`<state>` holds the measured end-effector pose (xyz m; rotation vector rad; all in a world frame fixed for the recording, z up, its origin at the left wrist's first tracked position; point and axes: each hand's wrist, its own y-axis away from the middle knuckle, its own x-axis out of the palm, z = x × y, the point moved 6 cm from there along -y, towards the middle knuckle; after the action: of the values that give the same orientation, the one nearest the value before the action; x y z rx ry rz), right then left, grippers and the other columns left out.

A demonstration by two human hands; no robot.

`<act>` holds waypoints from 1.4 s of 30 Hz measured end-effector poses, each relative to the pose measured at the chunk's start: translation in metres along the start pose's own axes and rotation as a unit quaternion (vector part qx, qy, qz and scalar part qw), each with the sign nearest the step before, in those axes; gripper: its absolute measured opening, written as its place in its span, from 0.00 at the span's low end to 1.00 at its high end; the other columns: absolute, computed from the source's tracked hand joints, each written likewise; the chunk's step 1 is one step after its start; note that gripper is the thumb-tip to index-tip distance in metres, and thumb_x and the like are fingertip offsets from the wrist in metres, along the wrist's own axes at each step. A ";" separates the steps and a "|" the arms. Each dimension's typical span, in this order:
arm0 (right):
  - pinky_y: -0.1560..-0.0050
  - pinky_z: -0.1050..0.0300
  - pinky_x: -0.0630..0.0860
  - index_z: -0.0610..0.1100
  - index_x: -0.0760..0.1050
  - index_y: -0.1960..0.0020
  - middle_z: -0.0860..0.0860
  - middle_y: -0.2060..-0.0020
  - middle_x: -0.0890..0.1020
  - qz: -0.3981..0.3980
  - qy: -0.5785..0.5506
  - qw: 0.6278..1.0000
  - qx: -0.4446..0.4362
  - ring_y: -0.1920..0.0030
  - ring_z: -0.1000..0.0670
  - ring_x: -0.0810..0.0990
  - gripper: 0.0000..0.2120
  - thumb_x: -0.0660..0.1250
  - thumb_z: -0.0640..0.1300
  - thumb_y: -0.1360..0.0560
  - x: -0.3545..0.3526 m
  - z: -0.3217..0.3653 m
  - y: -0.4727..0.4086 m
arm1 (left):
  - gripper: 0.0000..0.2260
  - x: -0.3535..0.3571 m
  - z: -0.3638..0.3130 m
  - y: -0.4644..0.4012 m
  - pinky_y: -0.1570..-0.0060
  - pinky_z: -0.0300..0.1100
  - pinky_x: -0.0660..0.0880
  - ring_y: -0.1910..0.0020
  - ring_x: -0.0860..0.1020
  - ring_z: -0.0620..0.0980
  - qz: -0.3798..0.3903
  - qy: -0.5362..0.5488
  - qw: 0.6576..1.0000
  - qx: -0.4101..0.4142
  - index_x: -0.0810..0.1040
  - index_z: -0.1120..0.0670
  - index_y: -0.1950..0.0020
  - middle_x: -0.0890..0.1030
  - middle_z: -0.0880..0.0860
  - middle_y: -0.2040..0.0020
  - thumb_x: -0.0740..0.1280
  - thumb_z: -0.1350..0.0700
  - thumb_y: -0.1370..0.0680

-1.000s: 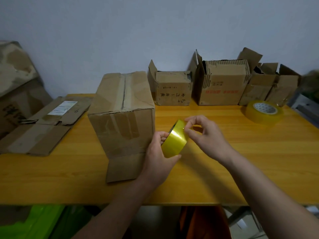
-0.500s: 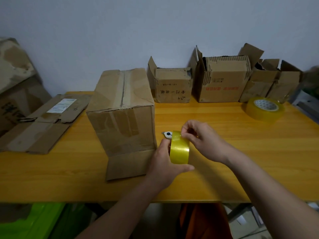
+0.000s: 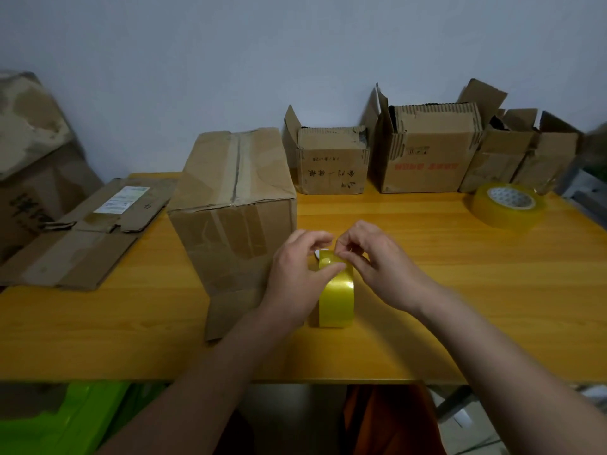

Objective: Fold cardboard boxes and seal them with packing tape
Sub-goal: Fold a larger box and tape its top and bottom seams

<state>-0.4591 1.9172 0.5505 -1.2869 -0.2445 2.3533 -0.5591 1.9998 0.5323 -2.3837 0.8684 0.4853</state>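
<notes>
Fingertips [image 3: 341,255] of the right hand [image 3: 377,267] are picking at the tape roll [image 3: 335,290], seemingly hunting its loose end; left hand [image 3: 297,277] is gripping it near the bench's [image 3: 460,307] front edge, beside the box [image 3: 236,205]; peeling a strip comes next.

dim, even light | soft shadows — wide-angle bending at edges | slight blur

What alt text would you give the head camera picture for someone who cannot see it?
Two bare hands work at a yellow tape roll on a wooden table: the left hand holds it, the right hand picks at its top. A taped cardboard box stands beside them.
</notes>
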 end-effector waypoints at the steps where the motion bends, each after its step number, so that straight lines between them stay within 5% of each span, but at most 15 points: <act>1: 0.54 0.61 0.70 0.46 0.76 0.53 0.51 0.56 0.75 -0.009 0.003 1.000 -0.003 0.53 0.53 0.72 0.03 0.65 0.39 0.23 0.000 0.000 0.001 | 0.14 0.001 -0.003 -0.004 0.49 0.41 0.77 0.51 0.77 0.43 0.017 -0.015 1.000 0.021 0.81 0.52 0.47 0.78 0.45 0.53 0.77 0.58 0.31; 9: 0.45 0.65 0.76 0.51 0.69 0.40 0.53 0.39 0.68 -0.130 -0.131 0.978 0.101 0.41 0.58 0.73 0.20 0.66 0.31 0.25 -0.007 -0.026 0.019 | 0.03 -0.003 0.001 -0.016 0.55 0.40 0.76 0.59 0.77 0.41 -0.033 -0.068 0.996 0.041 0.85 0.52 0.55 0.80 0.47 0.58 0.75 0.58 0.28; 11: 0.43 0.59 0.74 0.48 0.69 0.40 0.49 0.40 0.71 -0.049 -0.080 0.984 0.149 0.41 0.51 0.74 0.21 0.64 0.29 0.27 0.009 -0.044 0.027 | 0.02 -0.002 0.000 -0.014 0.54 0.43 0.76 0.56 0.77 0.45 -0.046 -0.077 0.994 0.055 0.84 0.53 0.57 0.80 0.48 0.56 0.75 0.58 0.28; 14: 0.34 0.58 0.67 0.48 0.63 0.30 0.50 0.36 0.69 0.190 -0.100 0.963 0.164 0.34 0.51 0.69 0.32 0.71 0.37 0.30 0.052 -0.051 0.050 | 0.02 -0.002 -0.001 -0.013 0.54 0.44 0.77 0.54 0.78 0.46 -0.077 -0.079 0.992 0.067 0.84 0.56 0.57 0.81 0.50 0.52 0.75 0.59 0.28; 16: 0.30 0.57 0.63 0.53 0.55 0.25 0.56 0.32 0.66 0.217 -0.148 0.952 0.159 0.32 0.56 0.65 0.45 0.77 0.48 0.34 0.064 -0.043 0.057 | 0.01 -0.003 -0.004 -0.010 0.59 0.44 0.78 0.59 0.79 0.46 -0.102 -0.086 0.988 0.080 0.84 0.57 0.57 0.82 0.50 0.58 0.75 0.60 0.28; 18: 0.31 0.57 0.65 0.56 0.52 0.25 0.58 0.33 0.66 0.127 -0.185 0.960 0.167 0.33 0.56 0.66 0.47 0.78 0.51 0.34 0.058 -0.038 0.054 | 0.01 -0.009 -0.008 -0.004 0.62 0.40 0.78 0.63 0.79 0.43 -0.135 -0.077 0.985 0.073 0.84 0.55 0.58 0.81 0.48 0.61 0.74 0.60 0.27; 21: 0.37 0.62 0.68 0.54 0.52 0.25 0.59 0.36 0.65 -0.038 -0.196 0.963 0.181 0.37 0.61 0.67 0.42 0.74 0.47 0.30 0.036 -0.032 0.050 | 0.04 -0.026 0.002 -0.001 0.65 0.29 0.75 0.64 0.79 0.37 -0.193 0.080 0.976 -0.066 0.82 0.52 0.57 0.81 0.45 0.62 0.72 0.60 0.25; 23: 0.45 0.74 0.68 0.50 0.58 0.27 0.60 0.39 0.68 -0.173 -0.232 0.942 0.169 0.43 0.71 0.68 0.36 0.73 0.41 0.29 0.020 -0.029 0.048 | 0.03 -0.033 0.007 0.000 0.62 0.30 0.75 0.61 0.81 0.39 -0.214 0.222 0.939 -0.152 0.82 0.53 0.56 0.83 0.48 0.62 0.71 0.60 0.24; 25: 0.49 0.72 0.72 0.47 0.65 0.31 0.56 0.42 0.74 -0.245 -0.297 0.908 0.165 0.46 0.69 0.73 0.31 0.74 0.41 0.30 0.014 -0.027 0.042 | 0.02 -0.032 0.004 0.003 0.59 0.33 0.77 0.58 0.83 0.43 -0.204 0.320 0.904 -0.199 0.81 0.54 0.55 0.85 0.49 0.61 0.69 0.60 0.23; 28: 0.48 0.52 0.80 0.40 0.71 0.35 0.41 0.44 0.80 -0.249 -0.454 0.838 0.172 0.43 0.44 0.80 0.29 0.76 0.44 0.32 0.029 -0.025 0.029 | 0.01 -0.035 -0.002 0.011 0.60 0.34 0.78 0.59 0.83 0.43 -0.192 0.379 0.875 -0.232 0.81 0.56 0.54 0.85 0.49 0.61 0.70 0.59 0.24; 30: 0.50 0.51 0.80 0.39 0.73 0.37 0.38 0.45 0.79 -0.256 -0.480 0.822 0.167 0.43 0.38 0.79 0.23 0.73 0.39 0.29 0.031 -0.018 0.025 | 0.02 -0.043 -0.003 0.015 0.61 0.34 0.78 0.62 0.82 0.43 -0.193 0.369 0.878 -0.234 0.82 0.57 0.55 0.85 0.50 0.63 0.72 0.60 0.26; 34: 0.54 0.73 0.73 0.43 0.71 0.38 0.54 0.52 0.78 -0.277 -0.269 0.918 0.087 0.53 0.66 0.77 0.22 0.69 0.29 0.29 0.001 0.007 0.021 | 0.02 -0.072 0.010 0.033 0.60 0.35 0.79 0.63 0.82 0.42 -0.266 0.361 0.861 -0.239 0.81 0.59 0.56 0.84 0.48 0.65 0.72 0.61 0.26; 39: 0.58 0.80 0.66 0.41 0.69 0.34 0.50 0.46 0.73 -0.301 -0.170 0.934 0.092 0.52 0.73 0.70 0.27 0.67 0.25 0.30 -0.014 0.001 0.022 | 0.03 -0.110 0.019 0.045 0.61 0.34 0.78 0.65 0.80 0.41 -0.312 0.360 0.852 -0.217 0.82 0.59 0.54 0.83 0.49 0.65 0.73 0.60 0.26; 42: 0.55 0.79 0.65 0.42 0.71 0.34 0.50 0.45 0.73 -0.324 -0.175 0.926 0.089 0.51 0.66 0.71 0.25 0.68 0.30 0.29 -0.010 0.008 0.020 | 0.06 -0.110 0.026 0.047 0.58 0.36 0.79 0.64 0.81 0.42 -0.307 0.407 0.824 -0.249 0.82 0.58 0.53 0.82 0.48 0.66 0.74 0.59 0.27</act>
<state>-0.4666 1.8953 0.5552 -0.5643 -0.4718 1.9423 -0.6742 2.0373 0.5491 -3.1974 0.2019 -0.7103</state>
